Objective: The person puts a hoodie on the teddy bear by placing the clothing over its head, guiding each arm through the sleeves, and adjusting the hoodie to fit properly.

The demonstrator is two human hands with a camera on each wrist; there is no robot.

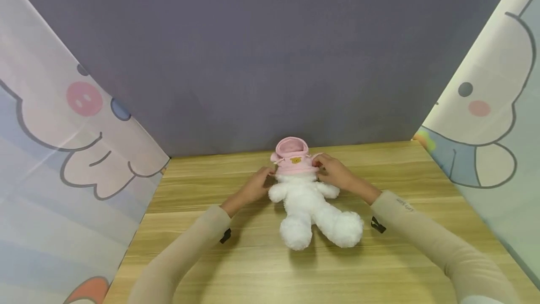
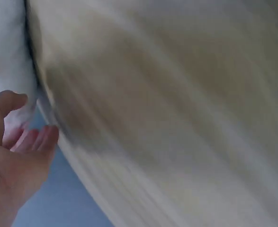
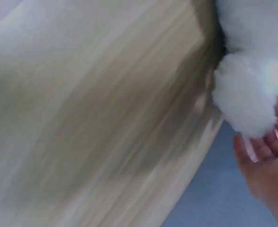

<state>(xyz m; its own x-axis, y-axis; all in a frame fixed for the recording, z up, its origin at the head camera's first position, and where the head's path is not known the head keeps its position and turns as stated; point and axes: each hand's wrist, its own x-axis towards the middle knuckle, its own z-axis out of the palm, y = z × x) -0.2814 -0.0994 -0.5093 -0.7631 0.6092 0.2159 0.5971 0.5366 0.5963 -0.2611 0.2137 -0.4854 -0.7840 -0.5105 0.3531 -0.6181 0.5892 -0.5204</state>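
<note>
A white fluffy plush toy [image 1: 304, 201] lies on the wooden table, legs toward the near edge. A small pink hooded garment [image 1: 296, 163] with a bear patch covers its head end, its round opening facing up. At the garment's left lower edge is the left hand [image 1: 256, 185], fingertips on or beside the hem; in the left wrist view that hand [image 2: 18, 156] has bent fingers near the white plush. The right hand [image 1: 335, 172] pinches the garment's right side; in the right wrist view the hand [image 3: 266, 165] is beside a fluffy arm [image 3: 245, 94], its fingertips partly hidden.
The wooden table [image 1: 190, 257] ends at a dark grey panel [image 1: 270, 60] behind the toy. Cartoon-printed curtains [image 1: 38, 163] stand at both sides. Black straps [image 1: 378, 224] hang by both forearms.
</note>
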